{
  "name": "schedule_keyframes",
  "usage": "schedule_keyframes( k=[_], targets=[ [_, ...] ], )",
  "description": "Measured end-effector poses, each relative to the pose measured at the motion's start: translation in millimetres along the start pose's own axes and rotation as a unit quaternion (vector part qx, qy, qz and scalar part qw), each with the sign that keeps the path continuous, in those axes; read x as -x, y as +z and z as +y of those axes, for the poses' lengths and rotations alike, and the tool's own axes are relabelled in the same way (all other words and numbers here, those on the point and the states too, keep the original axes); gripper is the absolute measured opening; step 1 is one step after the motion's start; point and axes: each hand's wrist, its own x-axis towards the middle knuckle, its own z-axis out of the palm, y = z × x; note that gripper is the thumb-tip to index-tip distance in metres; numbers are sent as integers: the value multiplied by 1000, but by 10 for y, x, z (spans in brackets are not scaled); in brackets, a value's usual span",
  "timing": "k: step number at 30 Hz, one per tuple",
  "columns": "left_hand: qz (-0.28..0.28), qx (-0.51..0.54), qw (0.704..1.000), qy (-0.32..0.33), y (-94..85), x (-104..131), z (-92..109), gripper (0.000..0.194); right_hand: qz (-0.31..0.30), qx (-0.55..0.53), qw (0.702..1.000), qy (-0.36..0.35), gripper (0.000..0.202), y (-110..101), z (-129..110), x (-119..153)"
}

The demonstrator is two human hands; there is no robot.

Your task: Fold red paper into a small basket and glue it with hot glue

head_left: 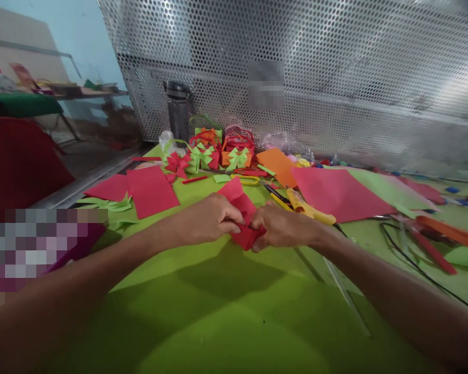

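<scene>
A folded piece of red paper (245, 239) is being held up above the green tabletop (218, 317), near the middle of the view, between the two hands. Its left side is being pinched between the thumb and forefinger of the left hand (212, 219), whose other fingers are being kept curled and partly hidden. Its right side is being gripped by the right hand (278, 226), with the thumb being placed low at the edge and the fingers being bent over the fold; how tightly they are being pressed cannot be told. A broad shadow is being cast on the tabletop below. Beyond the right hand, a yellow glue gun (310, 209) is being left lying near a large red sheet (337, 193), by which an orange sheet (277, 165) is being partly covered. On the left, another red sheet (152, 191) is being flanked by light green cut strips (119, 204). Behind the paper, yellow-handled scissors (246, 180) are being overlooked by small paper bags with bows (237, 157), and a dark bottle (178, 117) is being backed by a perforated metal panel (218, 47).
</scene>
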Motion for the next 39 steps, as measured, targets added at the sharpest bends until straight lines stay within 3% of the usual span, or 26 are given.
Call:
schedule_keyframes(
  k=[8, 39],
  targets=[
    [-37, -44, 997, 44, -3, 48, 21, 14, -75, -104, 992, 11, 3, 104, 52, -51],
    [-55, -100, 993, 19, 33, 56, 135, 18, -53, -90, 995, -5, 5, 186, 35, -43]
  ],
)
